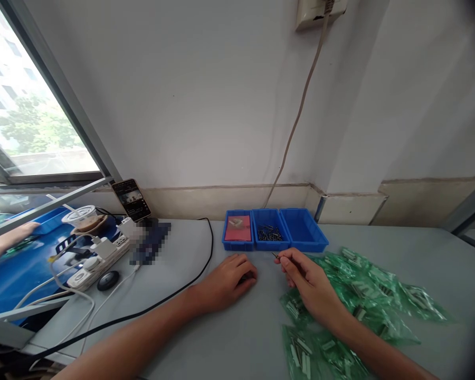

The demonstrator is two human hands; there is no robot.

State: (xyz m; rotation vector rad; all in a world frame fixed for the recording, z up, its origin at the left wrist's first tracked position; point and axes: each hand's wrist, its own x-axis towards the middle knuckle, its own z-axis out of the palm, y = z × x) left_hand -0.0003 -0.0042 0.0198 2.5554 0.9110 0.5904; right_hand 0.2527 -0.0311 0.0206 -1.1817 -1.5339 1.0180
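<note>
Green plastic bags [374, 290] lay on the gray table [206, 338] at near right. By their far left edge, the right hand [304, 275] pinched a small metal piece [275, 255] between thumb and fingertips, before the middle blue bin [272, 246]. The left hand [230, 279] rested leftward, fingers loosely curled, thumb apart.

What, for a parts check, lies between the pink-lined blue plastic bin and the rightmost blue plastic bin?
In the head view, a third blue plastic bin, holding small dark metal pieces, stands between them.
</note>
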